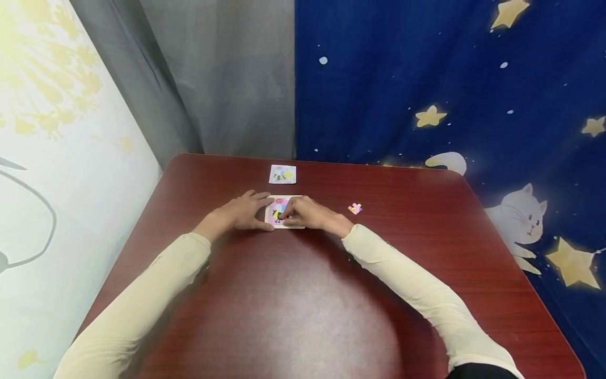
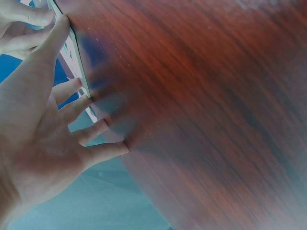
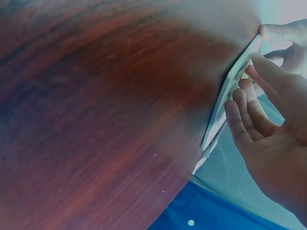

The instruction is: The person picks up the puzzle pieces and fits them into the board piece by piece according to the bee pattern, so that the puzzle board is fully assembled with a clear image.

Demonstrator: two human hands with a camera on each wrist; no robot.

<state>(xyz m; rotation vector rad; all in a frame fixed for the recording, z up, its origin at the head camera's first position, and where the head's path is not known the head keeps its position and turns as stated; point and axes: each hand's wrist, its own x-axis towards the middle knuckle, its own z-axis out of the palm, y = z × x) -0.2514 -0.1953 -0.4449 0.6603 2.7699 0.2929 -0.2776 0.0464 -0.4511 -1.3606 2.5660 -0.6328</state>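
A small framed jigsaw puzzle (image 1: 273,215) with a bee picture lies on the table in the head view. My left hand (image 1: 246,210) spreads around its left side, thumb at the near corner and fingertips by the far corner. In the left wrist view, those fingers (image 2: 72,112) are fairly straight along the frame's edge (image 2: 79,64). From the right, my right hand (image 1: 305,211) reaches over the puzzle with bent fingers, thumb and index finger pinching a puzzle piece mostly hidden by them. In the right wrist view, a yellowish bit (image 3: 245,75) shows beside the fingertips.
A loose pink and yellow puzzle piece (image 1: 355,208) lies on the dark red table (image 1: 293,295), right of the right hand. Beyond the puzzle is a card (image 1: 282,174) with a similar bee picture. Grey and blue curtains (image 1: 379,79) hang behind the table's far edge.
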